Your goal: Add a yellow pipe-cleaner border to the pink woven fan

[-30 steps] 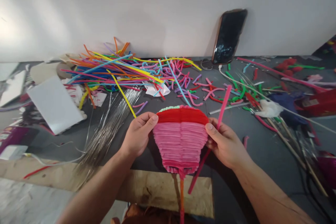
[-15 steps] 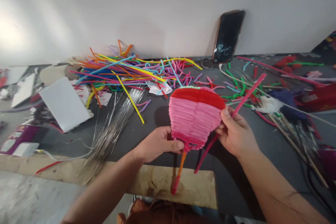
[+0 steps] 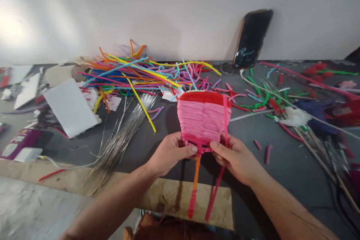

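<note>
A fan-shaped piece made of pink pipe cleaner rows, with a red band along its top, is held upright between my hands. An orange and pink stem hangs from its lower end. My left hand pinches the bottom left corner, thumb in front. My right hand grips the bottom right corner with thumb and fingers. A loose pink pipe cleaner passes through the right hand, running up across the piece's right side and down below the hand.
A pile of colourful pipe cleaners lies at the back, with a bundle of thin wires in front. A phone leans on the wall, its white cable crossing the right side. White card lies at left; cut pink bits lie at right.
My right hand has slid from the piece's upper right side down to its lower right corner. The loose pink pipe cleaner has swung from slanted to nearly upright over the piece.
</note>
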Demonstrator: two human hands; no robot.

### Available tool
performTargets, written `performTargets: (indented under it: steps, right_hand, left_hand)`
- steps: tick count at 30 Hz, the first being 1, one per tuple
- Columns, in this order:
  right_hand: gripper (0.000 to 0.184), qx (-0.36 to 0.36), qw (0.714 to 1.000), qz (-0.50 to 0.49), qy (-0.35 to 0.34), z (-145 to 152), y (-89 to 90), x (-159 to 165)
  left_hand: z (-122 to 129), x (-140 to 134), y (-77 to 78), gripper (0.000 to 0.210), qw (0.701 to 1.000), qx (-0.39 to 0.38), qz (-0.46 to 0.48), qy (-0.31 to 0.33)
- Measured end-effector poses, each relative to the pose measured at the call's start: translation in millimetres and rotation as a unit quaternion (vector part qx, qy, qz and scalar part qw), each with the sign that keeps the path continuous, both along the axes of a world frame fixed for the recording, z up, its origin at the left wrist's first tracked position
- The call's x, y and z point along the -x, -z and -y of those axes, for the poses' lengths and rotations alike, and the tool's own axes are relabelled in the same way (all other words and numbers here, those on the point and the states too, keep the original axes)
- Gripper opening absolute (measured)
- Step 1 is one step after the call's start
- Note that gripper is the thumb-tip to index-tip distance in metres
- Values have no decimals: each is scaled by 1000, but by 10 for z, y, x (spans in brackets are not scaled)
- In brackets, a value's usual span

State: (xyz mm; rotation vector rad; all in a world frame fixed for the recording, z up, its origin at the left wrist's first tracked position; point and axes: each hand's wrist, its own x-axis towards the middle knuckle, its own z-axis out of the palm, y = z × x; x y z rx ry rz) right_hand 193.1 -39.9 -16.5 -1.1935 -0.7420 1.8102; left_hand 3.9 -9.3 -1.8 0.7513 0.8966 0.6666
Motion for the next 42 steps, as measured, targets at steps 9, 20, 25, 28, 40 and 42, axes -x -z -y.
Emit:
performTargets:
  steps: [9, 20, 25, 28, 40, 42]
  right_hand:
    - [37, -2, 998, 65, -15, 8, -39, 94]
    - [26, -270, 857, 434, 71, 23, -243, -385]
    - [24, -414, 689, 595, -22, 112, -329, -466]
    - [24, -438, 618, 650, -69, 266, -347, -495]
    - [24, -502, 419, 739, -163, 386, -540, -663]
    - [23, -502, 407, 742, -180, 336, -561, -630]
  left_hand:
    - [31, -62, 23, 25, 999, -25, -37, -28]
    - [-54, -35, 125, 23, 989, -82, -72, -103]
    - [-17, -50, 161, 26, 978, -129, -161, -34]
    - [92, 106, 28, 26, 952, -170, -245, 68]
    - [482, 55, -21, 18, 620, -570, -533, 84]
    - [460, -3, 11, 18, 605, -568, -548, 102]
